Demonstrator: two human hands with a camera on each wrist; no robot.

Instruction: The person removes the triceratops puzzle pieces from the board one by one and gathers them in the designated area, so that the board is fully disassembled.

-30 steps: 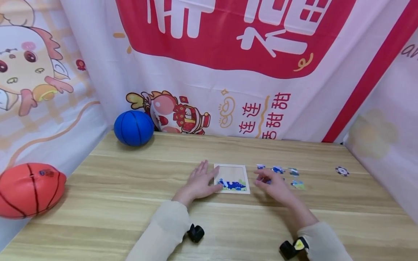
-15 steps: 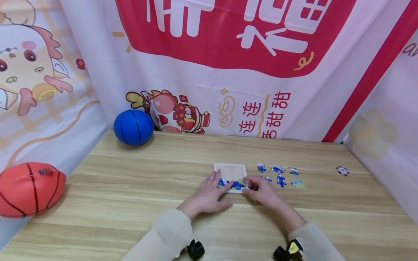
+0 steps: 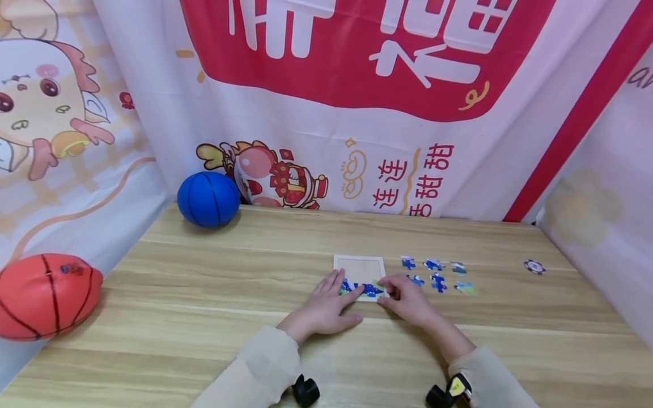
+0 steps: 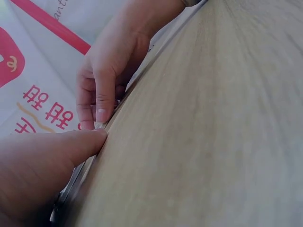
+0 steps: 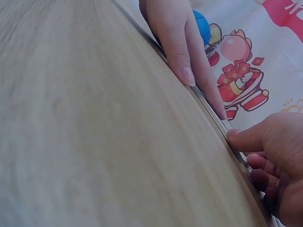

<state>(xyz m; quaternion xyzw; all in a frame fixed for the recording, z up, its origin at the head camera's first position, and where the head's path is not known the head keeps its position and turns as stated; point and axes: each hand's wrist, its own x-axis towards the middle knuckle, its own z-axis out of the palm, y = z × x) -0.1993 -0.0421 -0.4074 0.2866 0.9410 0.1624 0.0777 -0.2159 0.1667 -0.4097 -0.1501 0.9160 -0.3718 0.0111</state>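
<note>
The puzzle tray lies on the table, its near part filled with pieces. The left hand is spread over the near left corner, gripping nothing; the right hand has bent fingers at the right edge, if pinching I cannot tell. The step seems to be aligning; the next move probably calls for a loose piece from the right
</note>
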